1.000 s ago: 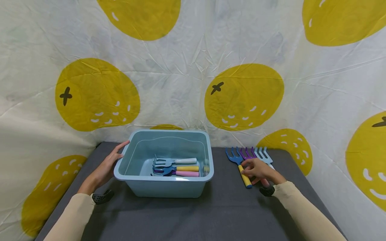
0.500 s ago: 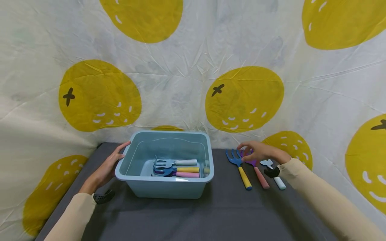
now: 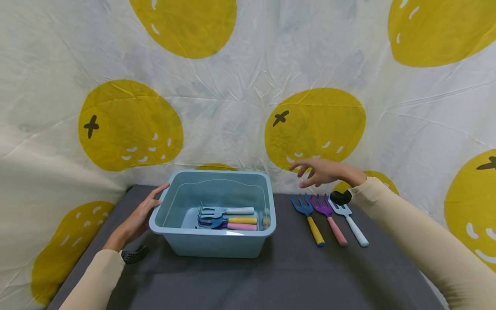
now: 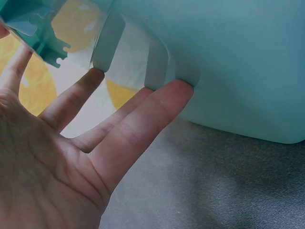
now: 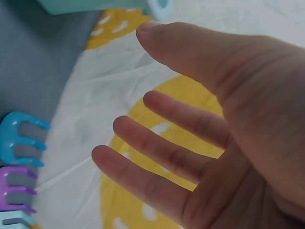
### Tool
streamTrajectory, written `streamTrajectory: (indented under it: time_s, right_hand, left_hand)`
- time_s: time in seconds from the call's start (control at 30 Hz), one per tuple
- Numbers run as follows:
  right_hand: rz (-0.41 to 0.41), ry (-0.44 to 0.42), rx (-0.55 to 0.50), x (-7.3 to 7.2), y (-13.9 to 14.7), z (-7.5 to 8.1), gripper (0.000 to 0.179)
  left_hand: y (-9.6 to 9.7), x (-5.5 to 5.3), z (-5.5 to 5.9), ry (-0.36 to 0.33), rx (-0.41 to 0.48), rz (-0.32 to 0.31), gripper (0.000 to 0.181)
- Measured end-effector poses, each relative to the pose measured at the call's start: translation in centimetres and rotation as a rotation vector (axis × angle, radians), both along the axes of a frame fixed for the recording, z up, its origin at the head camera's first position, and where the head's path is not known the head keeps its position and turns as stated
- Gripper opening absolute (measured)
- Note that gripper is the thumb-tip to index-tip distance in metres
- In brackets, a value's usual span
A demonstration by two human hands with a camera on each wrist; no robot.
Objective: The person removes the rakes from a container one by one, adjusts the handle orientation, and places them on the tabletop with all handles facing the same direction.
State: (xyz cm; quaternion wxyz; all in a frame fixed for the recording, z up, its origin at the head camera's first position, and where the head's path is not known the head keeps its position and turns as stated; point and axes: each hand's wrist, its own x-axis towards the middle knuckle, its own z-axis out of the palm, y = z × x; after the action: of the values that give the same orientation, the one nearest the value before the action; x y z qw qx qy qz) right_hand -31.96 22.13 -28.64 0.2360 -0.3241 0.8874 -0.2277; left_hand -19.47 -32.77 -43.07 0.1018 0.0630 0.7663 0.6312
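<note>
Head view: 1 tub [image 3: 213, 244] is sitting at 7 o'clock holding 3 forks [image 3: 239, 220], 3 more forks [image 3: 335, 228] are lying at 4, 2 hands [image 3: 135, 219] are showing at 8 and 3.

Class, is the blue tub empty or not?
Not empty: a white-handled fork, a yellow-handled fork and a pink-handled fork show inside the blue tub.

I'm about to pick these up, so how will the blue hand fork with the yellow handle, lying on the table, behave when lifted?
The blue hand fork is probably stiff, since its prongs look thick and molded. They look glossy, so may be slippery. Its wide head would likely stop the rounded-looking yellow handle rolling.
</note>
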Motion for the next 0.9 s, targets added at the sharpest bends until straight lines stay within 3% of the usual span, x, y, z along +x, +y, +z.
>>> streamTrajectory:
  time_s: [0.3,0.9]
  right_hand:
    - [0.052,0.093,0.016,-0.3,-3.5,1.9,0.062]
    - [0.21,0.087,0.011,-0.8,-10.2,2.0,0.064]
  left_hand:
    - [-0.1,0.0,-0.2,0.005,0.005,-0.005,0.063]
    - [-0.1,-0.1,-0.1,-0.006,0.001,0.005,0.063]
